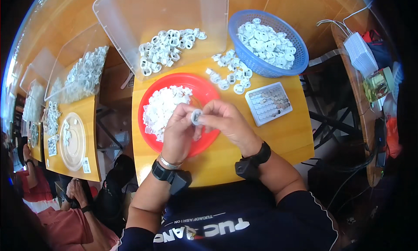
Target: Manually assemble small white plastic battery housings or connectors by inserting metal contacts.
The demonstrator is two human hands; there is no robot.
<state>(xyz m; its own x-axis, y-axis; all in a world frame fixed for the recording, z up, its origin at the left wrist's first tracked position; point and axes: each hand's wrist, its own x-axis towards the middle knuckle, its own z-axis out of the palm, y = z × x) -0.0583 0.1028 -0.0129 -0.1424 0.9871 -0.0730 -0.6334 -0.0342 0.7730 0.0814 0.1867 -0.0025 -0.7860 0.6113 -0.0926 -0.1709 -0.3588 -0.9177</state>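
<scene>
Between both hands, above the right side of a red basin [207,87], is a small round white plastic part [197,116] with a dark centre. My left hand [178,127] closes on its left side with thumb and fingers. My right hand [227,122] pinches its right side; whether the fingertips hold another small piece is hidden. Beneath my left hand, the basin holds a heap of small white plastic pieces [164,106]. To the right of my right hand lies a white tray [257,119] with rows of small round silvery discs, some of them darker.
A blue basket [244,61] at the back right is full of round white parts. More white parts [231,72] lie loose beside it. A clear bin [117,22] with similar parts stands at the back. At left, a person in pink [72,227] sits by another table.
</scene>
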